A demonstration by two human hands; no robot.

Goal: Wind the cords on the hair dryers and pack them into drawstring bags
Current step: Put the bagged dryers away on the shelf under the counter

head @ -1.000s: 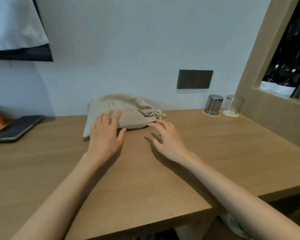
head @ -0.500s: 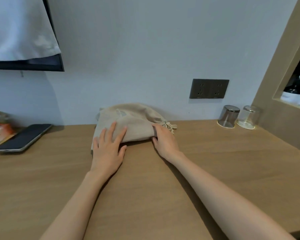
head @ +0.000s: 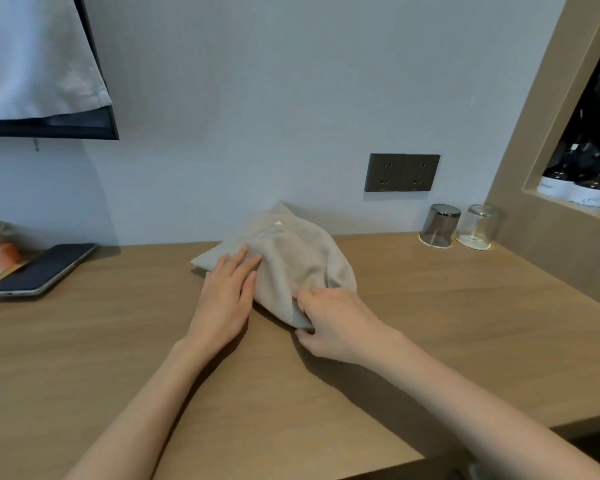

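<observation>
The wooden tabletop (head: 430, 323) is carrying the beige drawstring bag (head: 291, 258) toward its back, close to the wall. Its smooth surface is posing the main risk: if the pull turns uneven, the bag is likely to skid or swing round instead of coming neatly forward. The bag is lying on its side, bulging and rounded at the right and flatter toward the left corner, with a faint pale print on top. Whatever is filling it is not showing, and neither its cords nor its mouth are showing.

The left hand (head: 224, 299) is lying spread and flat on the bag's left part, fingers straight, pressing it down. The right hand (head: 340, 327) is pinching the bag's near edge with curled fingers — a tug on loose cloth alone could be lifting fabric while the load inside is shifting.

A tinted glass (head: 439, 225) and a clear glass (head: 477, 225) are standing upside down well apart to the right — a wide swing could be reaching them.
</observation>
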